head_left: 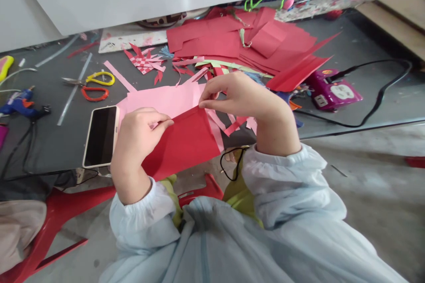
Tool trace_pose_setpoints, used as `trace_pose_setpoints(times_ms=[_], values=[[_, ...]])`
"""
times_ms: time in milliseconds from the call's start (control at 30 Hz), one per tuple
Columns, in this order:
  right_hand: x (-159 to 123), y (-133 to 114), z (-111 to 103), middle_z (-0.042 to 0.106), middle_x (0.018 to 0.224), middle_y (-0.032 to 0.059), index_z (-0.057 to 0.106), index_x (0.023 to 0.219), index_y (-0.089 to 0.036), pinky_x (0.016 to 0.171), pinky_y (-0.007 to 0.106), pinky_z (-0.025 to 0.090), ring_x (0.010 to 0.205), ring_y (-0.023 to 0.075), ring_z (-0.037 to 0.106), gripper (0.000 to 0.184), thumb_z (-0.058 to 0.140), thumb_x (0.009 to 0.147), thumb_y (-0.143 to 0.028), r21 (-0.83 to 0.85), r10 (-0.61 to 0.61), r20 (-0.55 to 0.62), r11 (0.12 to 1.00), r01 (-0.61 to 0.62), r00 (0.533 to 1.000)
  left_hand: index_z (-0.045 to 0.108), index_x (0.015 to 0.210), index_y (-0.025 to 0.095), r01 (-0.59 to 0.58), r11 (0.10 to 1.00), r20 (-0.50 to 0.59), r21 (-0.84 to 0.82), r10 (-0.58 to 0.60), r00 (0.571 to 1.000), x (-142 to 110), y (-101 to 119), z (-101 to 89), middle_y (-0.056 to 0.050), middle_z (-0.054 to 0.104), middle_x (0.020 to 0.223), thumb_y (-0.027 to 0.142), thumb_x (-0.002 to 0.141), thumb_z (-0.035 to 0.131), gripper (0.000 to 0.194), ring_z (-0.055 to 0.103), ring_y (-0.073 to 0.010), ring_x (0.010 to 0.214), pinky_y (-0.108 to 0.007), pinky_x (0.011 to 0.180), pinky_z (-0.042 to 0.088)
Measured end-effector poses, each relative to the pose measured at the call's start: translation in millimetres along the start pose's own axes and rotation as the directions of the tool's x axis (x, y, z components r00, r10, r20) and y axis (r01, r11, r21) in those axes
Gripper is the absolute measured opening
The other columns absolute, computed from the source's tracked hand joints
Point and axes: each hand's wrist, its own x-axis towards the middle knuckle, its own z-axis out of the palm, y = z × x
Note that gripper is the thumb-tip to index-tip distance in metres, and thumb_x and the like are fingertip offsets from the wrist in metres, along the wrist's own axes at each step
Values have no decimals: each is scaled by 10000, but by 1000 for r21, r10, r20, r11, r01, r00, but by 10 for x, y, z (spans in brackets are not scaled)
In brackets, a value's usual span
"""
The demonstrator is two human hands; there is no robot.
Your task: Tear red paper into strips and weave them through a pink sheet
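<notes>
A sheet of red paper (pixel 187 141) lies over pink paper (pixel 156 98) at the near edge of the table, with its lower part hanging past that edge. My left hand (pixel 137 139) pinches the red paper's upper left edge between thumb and fingers. At the upper right corner of the same sheet, my right hand (pixel 235 93) grips it with thumb and fingertips pressed together. A narrow band along the sheet's top edge looks folded or creased. Beside my left wrist lies a phone (pixel 101 137) with a dark screen.
Scissors (pixel 96 85) with yellow and red handles lie left of the pink paper. Red sheets (pixel 212 37), a woven paper piece (pixel 144 62) and paper strips spread behind. A purple power adapter (pixel 334 89) with a black cable stands right; a blue glue gun (pixel 20 102) lies left.
</notes>
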Motion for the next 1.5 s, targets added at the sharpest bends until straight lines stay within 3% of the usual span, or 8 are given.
trace_pose_setpoints(times_ms=[200,367,567,767,900,1100,1500], values=[[-83,36,-78,747,830,63,734,766,-202,723,337,486,763,182,635,157,631,883,-226,37,78,-131,997,-74,988,807,822,233,20,999,-44,44,-18,999,-12,-52,8,-26,800,865,285,893,650,180,722,-200,821,-306,758,508],[-43,35,37,745,834,52,743,792,-211,737,334,491,778,183,643,136,651,891,-231,45,-17,-245,999,28,969,801,803,233,8,999,-70,53,-5,998,-19,-78,27,-24,793,846,271,885,671,159,720,-202,810,-310,738,499],[111,-75,348,724,897,87,777,901,-155,749,322,453,845,196,633,126,675,900,-228,-42,-217,-152,976,214,964,796,794,246,-8,999,-40,54,10,999,1,1,23,-12,776,804,270,889,660,168,698,-188,747,-307,694,484],[177,-101,416,694,837,92,747,814,-127,718,306,422,778,175,584,148,637,904,-171,-44,-247,-44,969,245,968,791,768,234,-23,999,-33,32,24,999,22,-5,33,-17,782,804,265,870,691,146,709,-196,758,-303,680,484],[145,-18,294,697,839,81,727,798,-149,709,308,414,761,168,576,165,620,909,-208,-35,-198,-22,980,197,980,794,767,249,7,999,-41,47,-5,999,15,-31,27,-10,791,819,258,854,697,131,717,-203,770,-310,690,490],[49,92,86,725,823,60,740,793,-174,707,319,425,741,167,607,154,642,877,-259,-52,-32,-20,998,31,999,798,783,250,34,999,-54,-3,-34,998,-16,-85,0,3,806,851,255,850,703,117,742,-208,807,-322,751,526],[-140,230,-176,692,761,37,697,732,-214,686,342,429,713,178,594,217,640,844,-392,-14,148,-48,989,-149,988,788,753,273,74,995,-74,-67,-79,994,-64,-129,-77,21,800,823,294,840,700,125,736,-201,797,-307,754,554]])
